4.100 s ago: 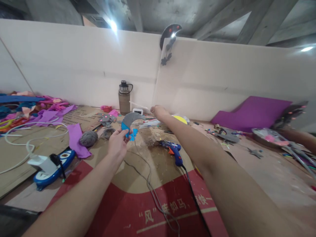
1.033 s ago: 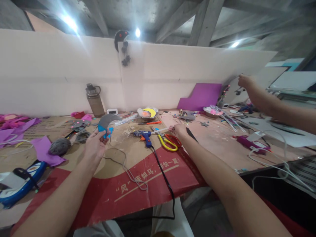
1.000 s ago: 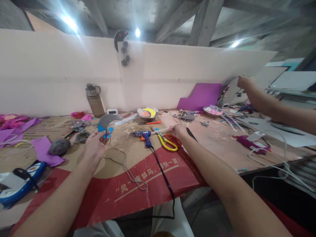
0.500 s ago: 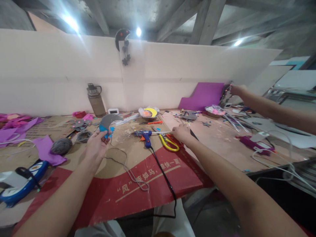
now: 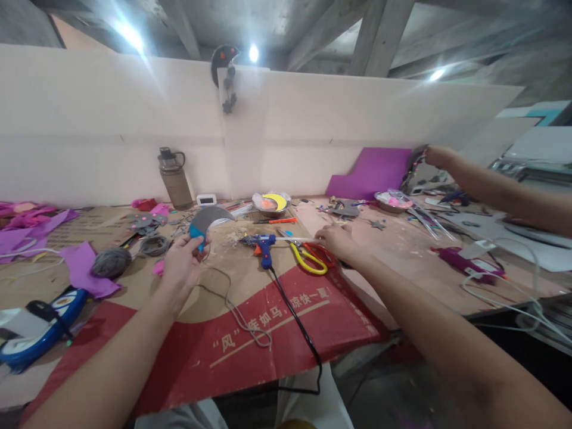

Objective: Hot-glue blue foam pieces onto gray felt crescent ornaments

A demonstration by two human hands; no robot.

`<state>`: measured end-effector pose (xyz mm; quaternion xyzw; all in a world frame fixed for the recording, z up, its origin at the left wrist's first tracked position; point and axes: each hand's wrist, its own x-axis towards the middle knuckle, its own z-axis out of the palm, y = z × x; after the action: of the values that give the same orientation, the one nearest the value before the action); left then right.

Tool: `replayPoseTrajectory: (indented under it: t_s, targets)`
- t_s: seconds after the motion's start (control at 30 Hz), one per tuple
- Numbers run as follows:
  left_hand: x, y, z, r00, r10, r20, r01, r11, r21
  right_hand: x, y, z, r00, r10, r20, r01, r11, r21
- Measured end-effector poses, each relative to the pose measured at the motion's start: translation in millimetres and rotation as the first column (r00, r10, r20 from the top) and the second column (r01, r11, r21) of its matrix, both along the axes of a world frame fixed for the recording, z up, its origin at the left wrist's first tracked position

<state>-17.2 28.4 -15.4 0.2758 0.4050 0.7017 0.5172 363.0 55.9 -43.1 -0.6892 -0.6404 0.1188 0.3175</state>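
My left hand (image 5: pixel 182 265) pinches a grey felt crescent (image 5: pixel 213 217) by its lower end, where a blue piece (image 5: pixel 197 230) covers the grey. It is held above the cardboard, tip pointing right. My right hand (image 5: pixel 337 241) is low over the table with curled fingers, beside red-handled scissors (image 5: pixel 322 252); what its fingertips hold, if anything, is hidden. Left of it lies a blue glue gun (image 5: pixel 266 250), its white glue stick (image 5: pixel 292 239) reaching toward my fingers. Yellow-handled pliers or scissors (image 5: pixel 310 262) lie between the gun and my right hand.
A red-printed cardboard sheet (image 5: pixel 250 351) covers the front. Grey yarn (image 5: pixel 111 262), a bottle (image 5: pixel 173 179) and a bowl with a yellow crescent (image 5: pixel 277 201) stand around. At right, another person's hand (image 5: pixel 440 157) holds a decorated dark piece near a purple sheet (image 5: pixel 373 173).
My left hand has moved slightly right and turned the crescent, so more blue shows on its lower end. A pink piece now shows beside my left wrist. My right hand has shifted slightly right.
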Motion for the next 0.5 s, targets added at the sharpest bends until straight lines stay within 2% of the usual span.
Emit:
replayPoseTrajectory:
  t_s: [0.13,0.27,0.4,0.5]
  targets:
    - [32.8,-8.5,3.4,0.986,-0.160,-0.042,0.160,0.987,-0.002,-10.2,-4.5,8.9,0.976,0.147,0.161,-0.136,0.988,-0.076]
    - [79.6,-9.4,4.6,0.948,-0.313,-0.055,0.313,0.950,-0.011,-17.9,-8.4,9.2,0.957,0.217,0.195,-0.199,0.974,-0.107]
    - [113.4,-3.2,-10.0,0.935,-0.354,-0.028,0.351,0.934,-0.072,-20.6,-10.6,3.2,0.953,0.227,0.199,-0.213,0.973,-0.092]
    - [121.2,1.3,-25.0,0.927,-0.371,-0.051,0.365,0.925,-0.102,-21.6,-10.0,-1.3,0.953,0.224,0.205,-0.214,0.974,-0.074]
